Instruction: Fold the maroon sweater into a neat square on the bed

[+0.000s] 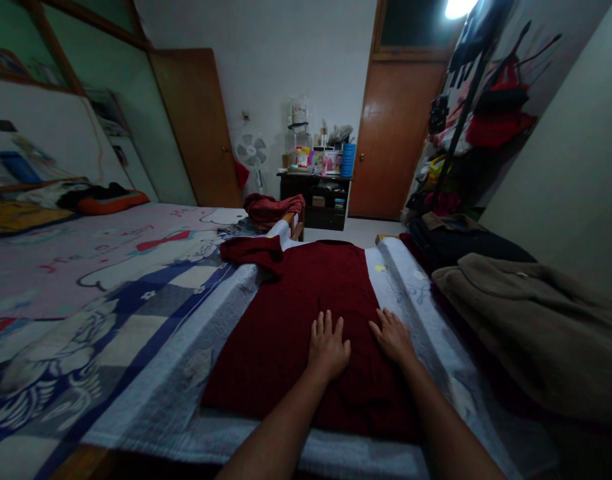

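A dark red garment lies spread on a light blue cloth, with one sleeve stretched out to the left at its far end. My left hand rests on the middle of the garment, fingers apart and palm down. Near the garment's right edge lies my right hand, its fingers also spread and nothing held in them. The two hands are a short way apart. The garment's other sleeve is not clearly visible.
To the left is a bed with a patterned sheet. Folded brown and dark clothes are piled at right. A reddish cloth, a fan and a black cabinet stand beyond.
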